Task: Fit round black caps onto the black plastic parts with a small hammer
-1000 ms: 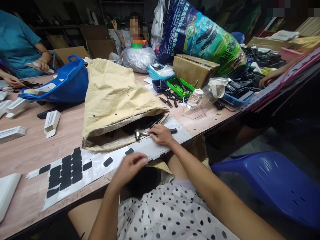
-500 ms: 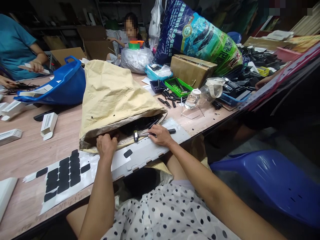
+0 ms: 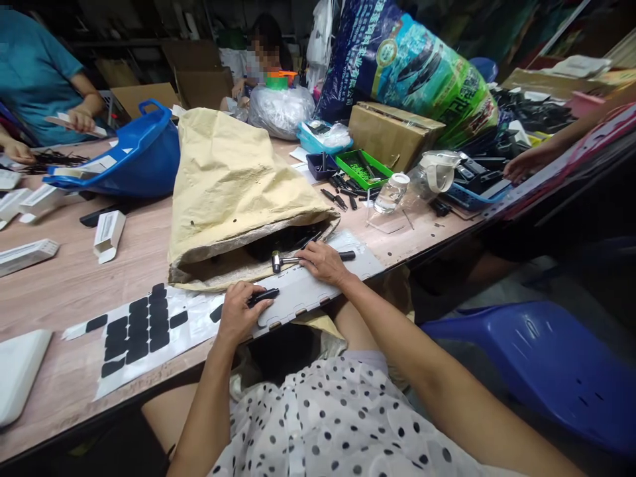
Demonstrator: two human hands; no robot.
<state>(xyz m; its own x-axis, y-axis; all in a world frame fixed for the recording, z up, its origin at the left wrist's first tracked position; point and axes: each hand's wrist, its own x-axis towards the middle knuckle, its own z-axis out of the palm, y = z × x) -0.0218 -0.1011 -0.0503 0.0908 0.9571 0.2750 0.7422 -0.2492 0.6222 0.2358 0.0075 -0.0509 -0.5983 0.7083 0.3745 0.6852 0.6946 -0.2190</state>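
In front of the open mouth of a tan paper sack, my left hand grips a short black rod-shaped part. My right hand is closed around the handle of a small hammer, whose head points left toward the sack opening. Both hands are over a grey flat board at the table edge. Dark pieces show inside the sack. Left of my left hand lies a white sheet bearing several black rounded patches.
A blue basin, white boxes and another person's hands are at the left. Behind stand a green tray, a carton and a clear jar. Another person's hand is at the right, above a blue plastic chair.
My left hand has come out of the sack mouth and moved right and toward me, now with a black part in it. My right hand stays on the hammer. The view has shifted slightly.
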